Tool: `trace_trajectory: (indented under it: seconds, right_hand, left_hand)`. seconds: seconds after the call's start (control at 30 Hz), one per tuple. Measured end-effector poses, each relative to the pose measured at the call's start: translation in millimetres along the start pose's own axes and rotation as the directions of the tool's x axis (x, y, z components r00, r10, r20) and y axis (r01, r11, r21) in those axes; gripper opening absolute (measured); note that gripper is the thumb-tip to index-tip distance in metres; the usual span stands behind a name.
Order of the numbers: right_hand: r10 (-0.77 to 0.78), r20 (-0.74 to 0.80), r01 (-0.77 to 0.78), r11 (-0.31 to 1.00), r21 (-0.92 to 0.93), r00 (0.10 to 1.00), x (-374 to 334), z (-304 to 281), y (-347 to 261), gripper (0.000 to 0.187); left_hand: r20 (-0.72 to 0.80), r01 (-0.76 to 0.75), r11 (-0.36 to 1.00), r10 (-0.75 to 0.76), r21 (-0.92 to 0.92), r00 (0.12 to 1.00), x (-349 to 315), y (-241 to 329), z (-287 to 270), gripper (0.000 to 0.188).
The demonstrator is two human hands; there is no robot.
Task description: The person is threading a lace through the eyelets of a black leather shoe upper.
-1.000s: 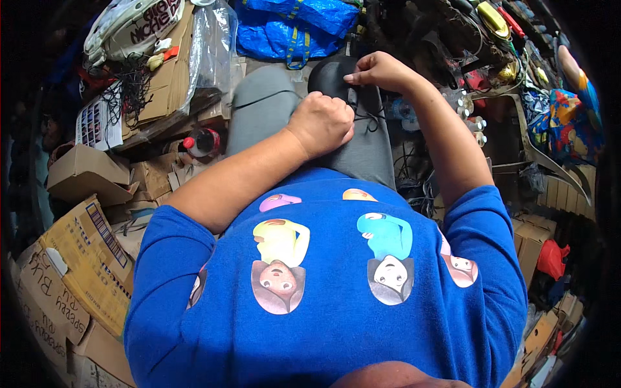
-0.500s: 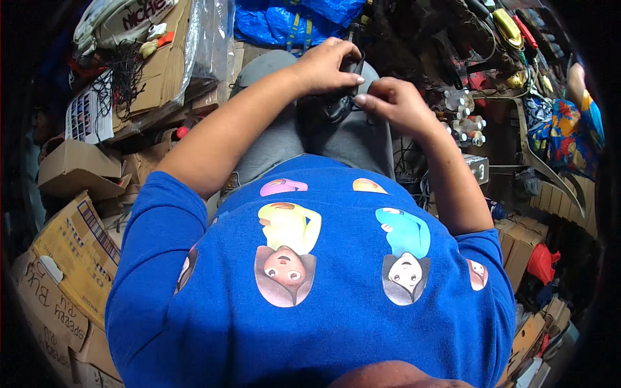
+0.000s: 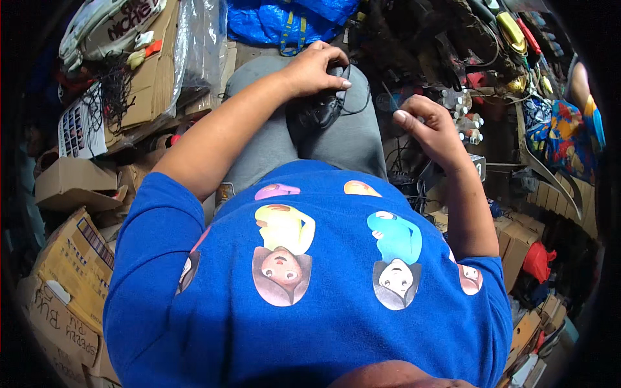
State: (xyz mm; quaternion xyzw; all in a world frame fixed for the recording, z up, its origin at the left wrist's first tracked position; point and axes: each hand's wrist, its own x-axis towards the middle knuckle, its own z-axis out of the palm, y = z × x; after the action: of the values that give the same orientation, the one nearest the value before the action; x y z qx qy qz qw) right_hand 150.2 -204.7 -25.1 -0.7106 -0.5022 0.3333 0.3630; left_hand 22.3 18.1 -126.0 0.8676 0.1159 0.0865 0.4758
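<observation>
Because a glossy black shoe (image 3: 323, 112) rests between grey-trousered thighs (image 3: 264, 132), I judge the lap braces it. The left hand (image 3: 314, 70) holds its far end in a wrapped grip, presumably for steadiness; the right hand (image 3: 429, 128), grip narrow, pinches a slender, straight implement (image 3: 389, 95). Beyond lies a crinkled blue plastic bag (image 3: 265, 24).

Hiding the middle of the black shoe (image 3: 320, 114) under the left hand (image 3: 317, 71); showing the thin pale sliver (image 3: 389, 94) at the right hand (image 3: 429, 128) too slightly to tell its kind; turning that hand's palm out of view; running the blue bag (image 3: 272, 21) and the white sack (image 3: 105, 43) past the upper edge; tangling the black cords (image 3: 111, 98) too finely to trace; sinking the dark pile (image 3: 420, 52) into shadow; blurring the rounded shape (image 3: 391, 376) cut off by the lower edge
</observation>
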Motion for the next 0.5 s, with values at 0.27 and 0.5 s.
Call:
trace_trajectory:
  seconds: [0.27,0.5]
  right_hand:
    - [0.036,-0.046,-0.046,0.973,-0.226,0.998,14,37,8,0.026]
    - [0.023,-0.050,-0.037,0.952,-0.303,0.998,23,42,9,0.025]
  left_hand:
    - [0.337,-0.121,0.983,0.070,0.134,0.939,25,27,-35,0.033]
    - [0.489,-0.034,0.996,0.067,-0.077,0.870,28,22,-39,0.020]
